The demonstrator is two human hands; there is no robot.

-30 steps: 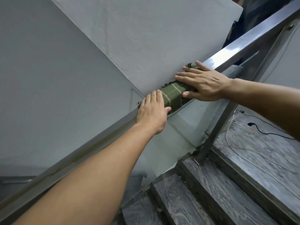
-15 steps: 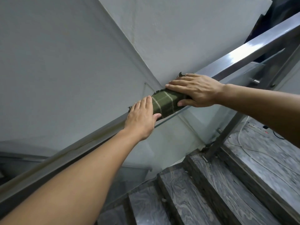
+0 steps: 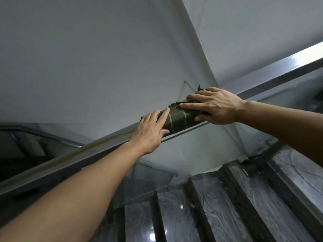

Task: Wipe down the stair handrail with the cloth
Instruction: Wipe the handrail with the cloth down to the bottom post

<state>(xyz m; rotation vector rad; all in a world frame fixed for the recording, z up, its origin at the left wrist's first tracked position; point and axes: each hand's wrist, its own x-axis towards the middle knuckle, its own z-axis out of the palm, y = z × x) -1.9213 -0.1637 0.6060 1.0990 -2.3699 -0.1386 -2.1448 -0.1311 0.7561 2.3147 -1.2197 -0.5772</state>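
A steel handrail (image 3: 272,74) runs diagonally from lower left to upper right. A dark green cloth with pale stripes (image 3: 180,117) is draped over the rail at the middle of the view. My left hand (image 3: 150,131) lies flat on the cloth's lower end, fingers on top and thumb on the near side. My right hand (image 3: 215,105) presses on the cloth's upper end, fingers spread across it and thumb under the near edge. The cloth's middle shows between the two hands; its ends are covered.
A glass panel (image 3: 201,149) hangs below the rail, held by a dark metal post (image 3: 269,152) at right. Grey marbled stair steps (image 3: 218,206) lie below. A pale sloped wall (image 3: 87,58) rises close behind the rail.
The view has tilted upward and shifted, so the wall fills more of it. Both hands with the cloth have slid down along the rail, away from its bright upper stretch.
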